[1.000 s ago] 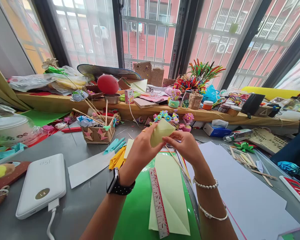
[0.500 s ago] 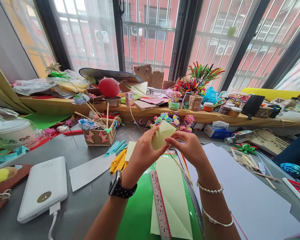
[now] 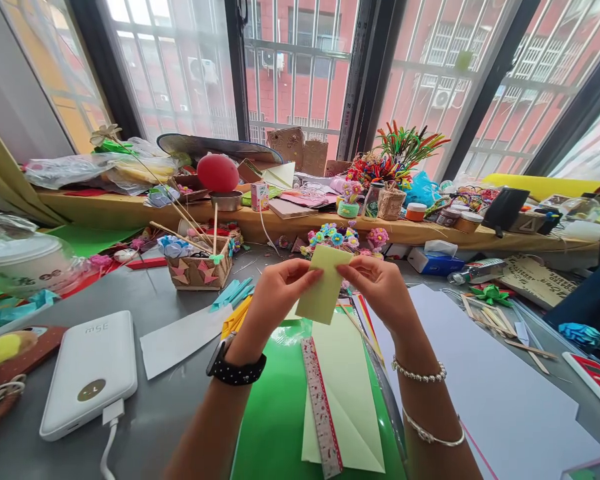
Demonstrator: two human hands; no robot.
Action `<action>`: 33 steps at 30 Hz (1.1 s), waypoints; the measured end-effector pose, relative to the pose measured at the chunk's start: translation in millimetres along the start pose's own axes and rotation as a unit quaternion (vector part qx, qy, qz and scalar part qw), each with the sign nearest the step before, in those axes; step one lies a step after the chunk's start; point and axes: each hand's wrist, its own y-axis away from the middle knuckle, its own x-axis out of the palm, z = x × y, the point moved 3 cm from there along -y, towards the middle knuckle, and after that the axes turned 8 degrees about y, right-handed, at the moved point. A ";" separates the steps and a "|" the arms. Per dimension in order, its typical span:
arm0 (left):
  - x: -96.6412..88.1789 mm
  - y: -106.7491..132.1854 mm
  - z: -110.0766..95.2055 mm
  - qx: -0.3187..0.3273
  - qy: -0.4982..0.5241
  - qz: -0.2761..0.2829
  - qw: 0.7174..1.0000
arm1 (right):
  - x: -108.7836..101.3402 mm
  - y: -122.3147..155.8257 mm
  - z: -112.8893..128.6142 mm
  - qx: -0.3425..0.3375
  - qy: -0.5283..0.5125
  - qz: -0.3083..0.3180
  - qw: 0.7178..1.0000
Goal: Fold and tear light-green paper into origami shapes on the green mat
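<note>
A small pale yellow-green piece of paper (image 3: 323,293) is held up in front of me, tilted and roughly rectangular. My left hand (image 3: 280,293) pinches its left edge, thumb on the near face. At its upper right, my right hand (image 3: 377,287) pinches the edge between thumb and fingers. Below the hands lies a larger sheet of the same pale paper (image 3: 355,387) with diagonal creases. A ruler with a red edge (image 3: 321,410) rests along that sheet. Both are on a glossy green surface (image 3: 270,420).
To the left are a white power bank (image 3: 93,373) with a cable and a strip of white paper (image 3: 180,343). A cardboard box with sticks (image 3: 200,270) stands behind. Large white sheets (image 3: 485,393) lie to the right. Crafts crowd the window ledge (image 3: 280,227).
The small paper has turned from an angled, folded-looking shape to a flatter upright rectangle. My left hand has shifted slightly left, and its thumb now presses the near face.
</note>
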 end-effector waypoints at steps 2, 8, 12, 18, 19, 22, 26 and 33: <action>1.0 0.0 0.4 -0.015 0.025 0.018 0.999 | 0.8 -0.1 -0.4 0.002 -0.020 -0.014 1.000; 4.6 1.2 -0.3 -0.034 0.062 0.055 0.996 | 2.8 -0.7 0.5 0.003 -0.043 0.002 0.999; 4.8 2.2 -1.7 -0.046 0.085 0.059 0.994 | 4.4 0.2 3.2 0.003 -0.040 0.013 0.999; 2.1 4.0 -4.8 -0.044 0.080 0.050 0.995 | 5.7 1.2 4.9 0.005 -0.075 0.022 0.997; 2.1 4.2 -4.9 -0.046 0.079 0.054 0.994 | 5.4 1.1 5.0 0.003 -0.080 0.015 0.997; 5.4 4.6 -2.3 -0.062 0.089 0.053 0.993 | 5.7 1.8 7.4 -0.006 -0.084 -0.007 0.996; 22.1 4.3 8.0 -0.105 0.162 0.074 0.978 | 3.7 4.8 15.6 -0.024 -0.089 -0.071 0.993; 21.8 -3.2 20.5 -0.109 0.191 0.059 0.974 | -14.0 4.0 15.7 -0.036 -0.075 -0.142 0.986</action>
